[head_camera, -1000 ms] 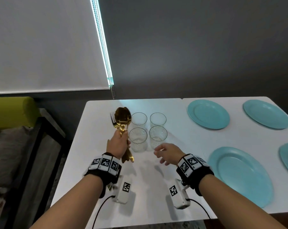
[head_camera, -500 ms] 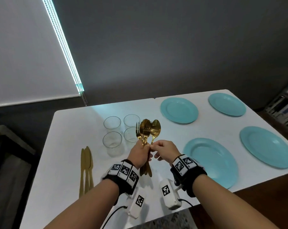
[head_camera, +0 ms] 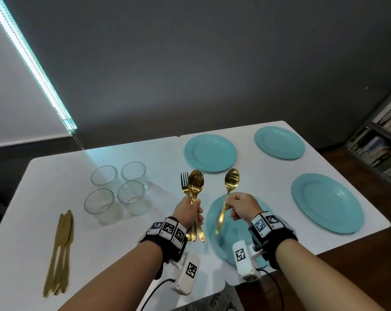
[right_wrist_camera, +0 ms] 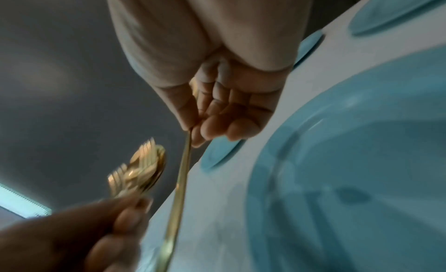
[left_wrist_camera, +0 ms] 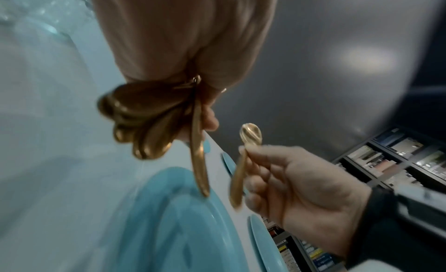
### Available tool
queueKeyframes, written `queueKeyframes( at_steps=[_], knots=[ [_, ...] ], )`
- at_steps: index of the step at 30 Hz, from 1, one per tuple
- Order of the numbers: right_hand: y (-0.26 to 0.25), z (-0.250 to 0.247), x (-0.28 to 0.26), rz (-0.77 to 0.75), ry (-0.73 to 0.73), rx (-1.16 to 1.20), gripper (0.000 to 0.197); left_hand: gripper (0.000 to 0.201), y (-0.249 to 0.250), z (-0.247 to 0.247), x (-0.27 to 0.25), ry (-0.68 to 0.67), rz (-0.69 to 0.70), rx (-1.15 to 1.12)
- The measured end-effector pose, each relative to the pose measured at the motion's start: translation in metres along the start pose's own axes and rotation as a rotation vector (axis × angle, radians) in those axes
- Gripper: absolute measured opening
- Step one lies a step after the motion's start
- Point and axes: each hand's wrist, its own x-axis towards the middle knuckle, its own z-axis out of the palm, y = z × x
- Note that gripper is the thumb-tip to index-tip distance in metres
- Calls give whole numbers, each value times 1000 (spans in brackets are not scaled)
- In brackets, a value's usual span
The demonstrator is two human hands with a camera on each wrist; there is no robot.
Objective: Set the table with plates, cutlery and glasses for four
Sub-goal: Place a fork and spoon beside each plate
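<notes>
My left hand [head_camera: 188, 212] grips a bundle of gold forks and spoons [head_camera: 193, 184] upright above the white table [head_camera: 55, 243]. To its right, my right hand [head_camera: 239, 206] pinches a single gold spoon [head_camera: 231, 180] by its handle, over the nearest teal plate [head_camera: 230, 245]. The left wrist view shows the bundle's handles [left_wrist_camera: 144, 127] and the single spoon [left_wrist_camera: 251, 133] in the other hand. In the right wrist view the thumb and fingers pinch the spoon handle [right_wrist_camera: 179, 182]. Other teal plates [head_camera: 210, 152] [head_camera: 279, 142] [head_camera: 326, 203] lie on the right half.
Several clear glasses [head_camera: 118, 189] stand clustered left of centre. Gold knives [head_camera: 60, 252] lie together near the table's left front edge. A bookshelf [head_camera: 378, 140] stands at the right, beyond the table. The near table edge runs just below my wrists.
My right hand has drawn one spoon out of the bundle and moved right, over the near plate. Both hands and my view have shifted right along the table.
</notes>
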Motion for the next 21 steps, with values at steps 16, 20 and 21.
queueKeyframes(
  at_steps=[16,20,21],
  knots=[
    [92,-160,62,236,-8,-949,28,22,-9,105,34,58,-80,-79],
    [92,-157,68,249,-42,-957,36,23,-12,111,35,95,-110,-93],
    [92,-155,71,251,-40,-936,35,22,-13,112,35,106,-123,-98]
  ],
)
